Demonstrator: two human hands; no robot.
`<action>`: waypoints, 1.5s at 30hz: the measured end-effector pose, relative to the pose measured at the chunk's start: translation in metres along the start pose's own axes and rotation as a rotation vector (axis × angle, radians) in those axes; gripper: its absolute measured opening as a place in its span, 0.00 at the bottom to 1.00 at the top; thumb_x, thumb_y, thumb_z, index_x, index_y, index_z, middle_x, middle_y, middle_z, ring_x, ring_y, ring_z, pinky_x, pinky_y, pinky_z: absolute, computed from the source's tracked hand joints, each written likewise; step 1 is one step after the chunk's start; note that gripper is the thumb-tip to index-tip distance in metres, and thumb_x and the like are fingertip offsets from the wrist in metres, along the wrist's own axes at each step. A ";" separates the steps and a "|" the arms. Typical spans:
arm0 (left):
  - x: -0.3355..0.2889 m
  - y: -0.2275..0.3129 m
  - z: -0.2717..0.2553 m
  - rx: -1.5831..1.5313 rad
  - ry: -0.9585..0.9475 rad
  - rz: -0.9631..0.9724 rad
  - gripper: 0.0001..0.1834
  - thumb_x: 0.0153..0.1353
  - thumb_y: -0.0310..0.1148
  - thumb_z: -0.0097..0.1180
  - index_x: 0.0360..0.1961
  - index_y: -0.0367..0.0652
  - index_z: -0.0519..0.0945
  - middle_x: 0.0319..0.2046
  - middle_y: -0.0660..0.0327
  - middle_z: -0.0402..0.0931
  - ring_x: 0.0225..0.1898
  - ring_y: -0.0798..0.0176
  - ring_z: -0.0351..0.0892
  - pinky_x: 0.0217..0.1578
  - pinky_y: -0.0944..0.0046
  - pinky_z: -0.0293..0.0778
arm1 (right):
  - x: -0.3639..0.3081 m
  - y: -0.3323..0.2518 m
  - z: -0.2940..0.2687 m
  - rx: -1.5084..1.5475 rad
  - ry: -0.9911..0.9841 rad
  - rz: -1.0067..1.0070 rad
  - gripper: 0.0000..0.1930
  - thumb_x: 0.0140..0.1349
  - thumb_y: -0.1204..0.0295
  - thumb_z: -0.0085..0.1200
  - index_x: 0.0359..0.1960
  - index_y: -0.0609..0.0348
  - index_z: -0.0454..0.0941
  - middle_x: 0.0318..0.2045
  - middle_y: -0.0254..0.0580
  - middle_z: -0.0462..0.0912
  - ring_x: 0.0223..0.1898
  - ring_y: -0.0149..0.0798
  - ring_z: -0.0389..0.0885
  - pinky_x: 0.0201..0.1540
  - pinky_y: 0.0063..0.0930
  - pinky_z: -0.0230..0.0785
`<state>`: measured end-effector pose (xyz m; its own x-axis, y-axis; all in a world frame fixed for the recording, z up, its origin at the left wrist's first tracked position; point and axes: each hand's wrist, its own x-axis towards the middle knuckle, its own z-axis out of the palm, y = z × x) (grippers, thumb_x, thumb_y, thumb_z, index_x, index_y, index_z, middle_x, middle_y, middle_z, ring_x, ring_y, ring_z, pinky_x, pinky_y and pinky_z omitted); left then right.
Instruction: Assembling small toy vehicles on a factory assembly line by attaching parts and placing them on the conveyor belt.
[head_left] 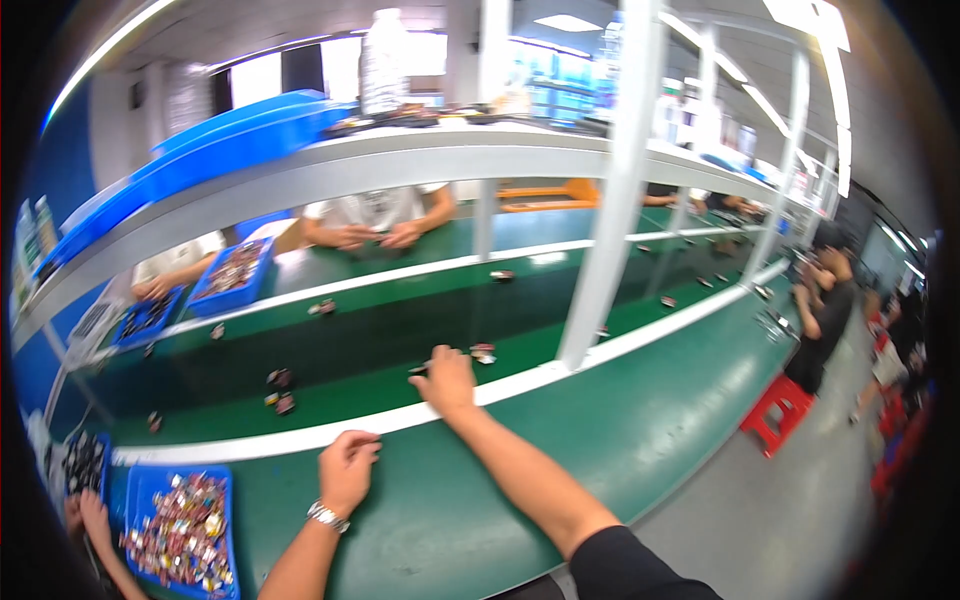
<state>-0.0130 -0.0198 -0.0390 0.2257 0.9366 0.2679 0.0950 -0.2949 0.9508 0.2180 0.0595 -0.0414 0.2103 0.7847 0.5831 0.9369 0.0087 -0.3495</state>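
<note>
My right hand reaches across the white rail over the green belt. Its fingers close on a small dark part, whose kind I cannot make out. Just right of that hand, a small brown and silver piece lies on the belt. My left hand, a metal watch at its wrist, hovers over the green table on the near side of the rail. Its fingers are curled together, and whatever they hold, if anything, is hidden.
A blue tray of small brown and silver parts stands at the near left, beside another person's hand. Several small parts are scattered along the belt. A white post rises at the rail. Across the belt, people work beside a blue bin.
</note>
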 end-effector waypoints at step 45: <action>-0.005 0.030 -0.011 -0.433 -0.307 -0.347 0.20 0.67 0.19 0.48 0.60 0.36 0.67 0.48 0.54 0.78 0.49 0.66 0.79 0.52 0.64 0.80 | -0.071 -0.058 -0.086 0.499 -0.071 -0.681 0.12 0.47 0.79 0.65 0.35 0.56 0.79 0.38 0.38 0.78 0.40 0.42 0.78 0.40 0.33 0.74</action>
<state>-0.0216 -0.0311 -0.0104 0.5257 0.8484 -0.0627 -0.1738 0.1793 0.9683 0.1730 -0.0503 0.0005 -0.3887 0.5461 0.7421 0.6162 0.7529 -0.2312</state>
